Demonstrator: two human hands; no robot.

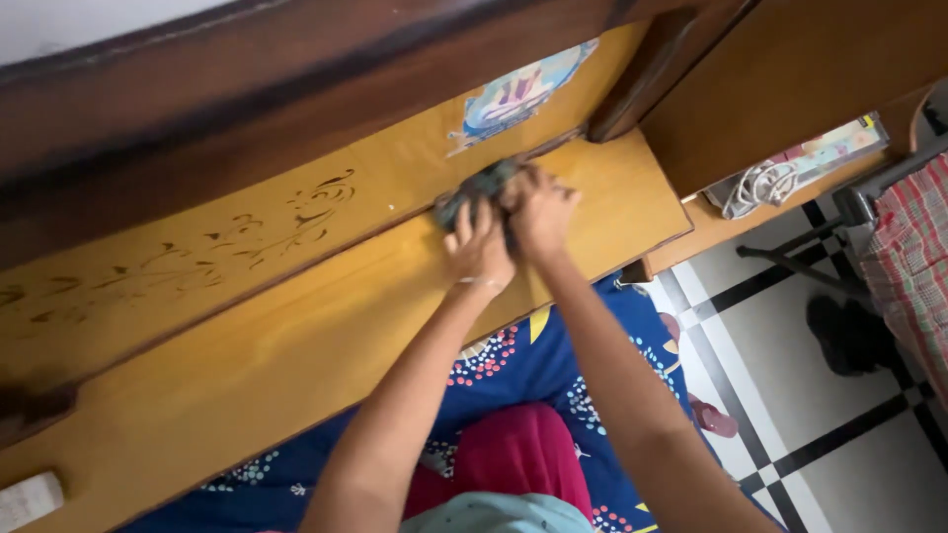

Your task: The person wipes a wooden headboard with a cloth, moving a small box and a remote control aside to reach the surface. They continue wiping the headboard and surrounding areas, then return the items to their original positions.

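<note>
The cloth (476, 190) is dark grey-green, soft and bunched into a lumpy wad. Its long way runs along the ledge (296, 336), where the ledge meets the headboard (247, 212), just under the sticker (518, 96). One end of the cloth points at the sticker and the other end is under the hands. The left hand (479, 249) lies flat on the near end of the cloth with its fingers spread. The right hand (540, 209) is curled into a tight grip around the cloth, right beside the left hand. The ledge is smooth, shiny yellow wood. The headboard is the same wood with curly carved lines. Below the ledge lies a blue sheet (533, 360) with dots
</note>
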